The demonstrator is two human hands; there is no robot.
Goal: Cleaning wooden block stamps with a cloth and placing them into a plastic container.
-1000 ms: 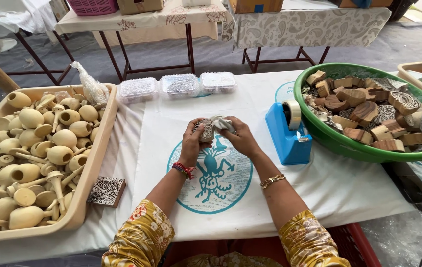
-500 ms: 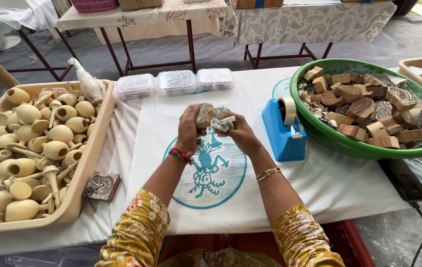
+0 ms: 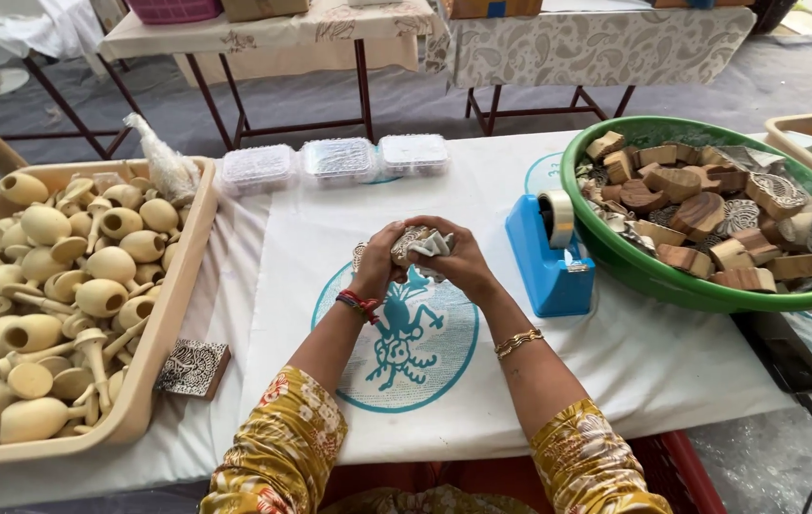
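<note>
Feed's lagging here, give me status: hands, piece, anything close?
Left hand and right hand both clasp carved block. Held above printed cloth. Tape dispenser near right.

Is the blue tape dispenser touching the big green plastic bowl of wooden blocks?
Cannot tell. In the head view the blue tape dispenser sits right against the green plastic bowl, its tape roll overlapping the rim, with no plain gap or contact.

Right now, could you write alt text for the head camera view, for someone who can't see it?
Two hands, left hand and right hand, together hold a small carved wooden block with a scrap of white wrapping above a white cloth printed with a blue emblem. A tray of pale wooden pieces sits left; a blue tape dispenser and a green basin of wooden blocks sit right.
</note>
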